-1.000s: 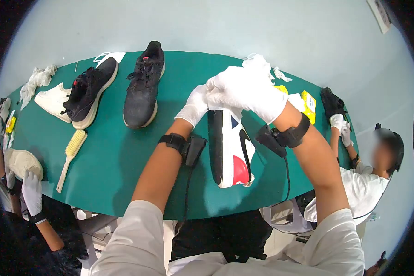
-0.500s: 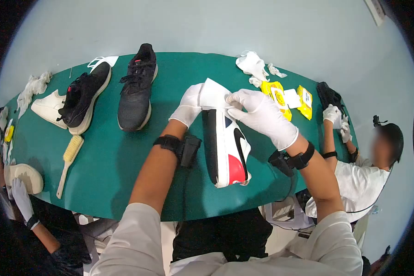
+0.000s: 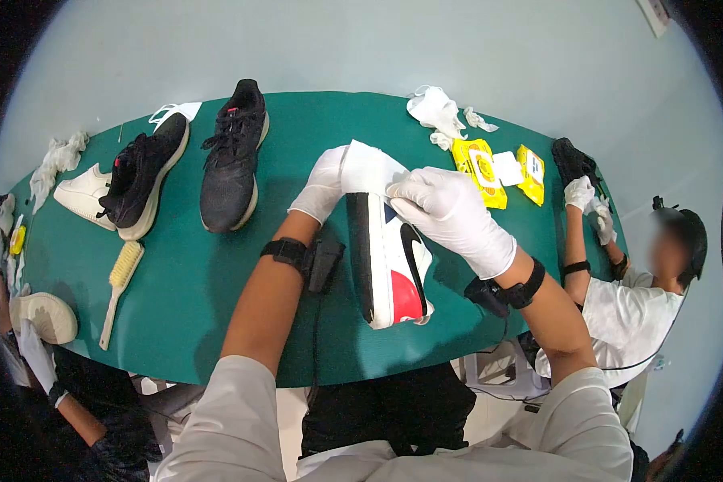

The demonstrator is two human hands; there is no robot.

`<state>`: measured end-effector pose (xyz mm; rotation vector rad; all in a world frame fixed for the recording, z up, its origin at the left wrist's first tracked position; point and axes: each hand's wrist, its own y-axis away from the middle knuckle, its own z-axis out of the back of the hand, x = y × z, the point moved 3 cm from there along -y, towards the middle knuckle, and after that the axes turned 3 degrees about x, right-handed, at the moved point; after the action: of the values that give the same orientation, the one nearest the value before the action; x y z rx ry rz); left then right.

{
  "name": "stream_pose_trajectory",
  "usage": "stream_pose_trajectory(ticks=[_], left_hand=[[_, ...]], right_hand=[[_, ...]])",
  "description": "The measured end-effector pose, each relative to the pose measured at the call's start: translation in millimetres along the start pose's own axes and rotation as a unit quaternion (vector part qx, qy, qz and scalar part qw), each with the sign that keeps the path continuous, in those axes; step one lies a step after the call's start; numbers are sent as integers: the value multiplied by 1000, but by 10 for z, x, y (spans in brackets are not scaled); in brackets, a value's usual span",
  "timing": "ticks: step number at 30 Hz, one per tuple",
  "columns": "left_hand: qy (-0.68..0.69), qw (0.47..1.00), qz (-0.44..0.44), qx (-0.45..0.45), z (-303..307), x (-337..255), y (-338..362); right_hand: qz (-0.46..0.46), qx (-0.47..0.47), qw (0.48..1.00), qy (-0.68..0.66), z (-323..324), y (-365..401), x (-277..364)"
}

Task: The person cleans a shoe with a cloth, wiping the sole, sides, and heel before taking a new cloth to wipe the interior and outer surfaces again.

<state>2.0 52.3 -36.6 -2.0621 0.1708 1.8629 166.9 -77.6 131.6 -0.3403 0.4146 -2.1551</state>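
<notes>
A white shoe (image 3: pixel 390 265) with a black sole edge, a black swoosh and a red heel lies on its side before me. A white wipe (image 3: pixel 369 169) wraps over its toe end. My left hand (image 3: pixel 323 186), in a white glove, is closed on the wipe and toe from the left. On the right, my gloved right hand (image 3: pixel 450 210) pinches the wipe's right edge beside the shoe. The toe itself is hidden under the wipe.
Black shoes (image 3: pixel 231 165) (image 3: pixel 146 173), a white shoe (image 3: pixel 87 197) and a brush (image 3: pixel 122 277) lie left on the green table (image 3: pixel 297 120). Yellow wipe packs (image 3: pixel 480 170) (image 3: pixel 530 175) and crumpled wipes (image 3: pixel 436 111) lie right. Co-workers' gloved hands (image 3: pixel 579 194) (image 3: pixel 37 353) handle shoes at both sides.
The wipe has been drawn down flatter over the toe, its raised corner now lower. My right hand's fingers have closed together more and moved slightly down. The whole view has shifted slightly.
</notes>
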Motion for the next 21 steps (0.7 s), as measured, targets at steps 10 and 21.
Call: stream_pose_trajectory(ticks=[10, 21], left_hand=[[-251, 963, -94, 5, 2, -105, 13], [-123, 988, -95, 14, 56, 83, -65]], right_hand=[[-26, 27, 999, 16, 7, -66, 11], [-73, -22, 997, -22, -16, -144, 11]])
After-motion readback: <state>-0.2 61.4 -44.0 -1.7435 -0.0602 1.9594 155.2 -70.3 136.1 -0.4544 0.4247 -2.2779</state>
